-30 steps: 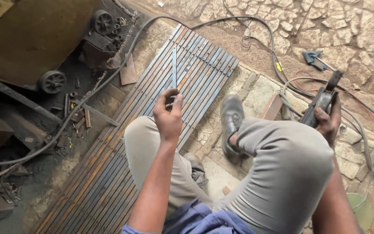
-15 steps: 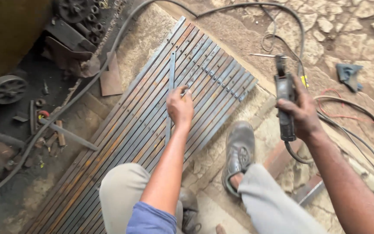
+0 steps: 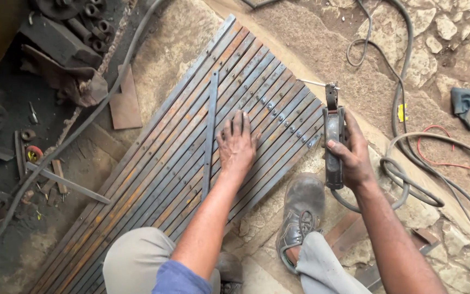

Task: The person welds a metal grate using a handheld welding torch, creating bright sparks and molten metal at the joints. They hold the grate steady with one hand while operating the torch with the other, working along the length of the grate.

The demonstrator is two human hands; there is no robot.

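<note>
— What is the big thing on the ground?
— It is a metal grate (image 3: pixel 153 179), made of many long thin bars side by side. The bars look grey with rusty orange streaks, and a row of small bumps crosses them near the top. It lies on rough stone ground, and its long way runs from bottom left up to top right.
— What do the hands do?
— The left hand (image 3: pixel 236 144) lies flat and open on the bars, fingers spread, holding nothing. Just beside it, one loose flat bar (image 3: pixel 210 136) lies on top, pointing almost straight up and down. The right hand (image 3: pixel 354 158) grips a dark welding holder (image 3: pixel 333 139) with a thin rod (image 3: pixel 314 83) at its tip.
— What else is around?
— Thick grey cables (image 3: pixel 409 179) curl on the right. A worn grey shoe (image 3: pixel 299 212) sits below the grate's edge. Old machine parts (image 3: pixel 61 38) lie at the top left.
</note>
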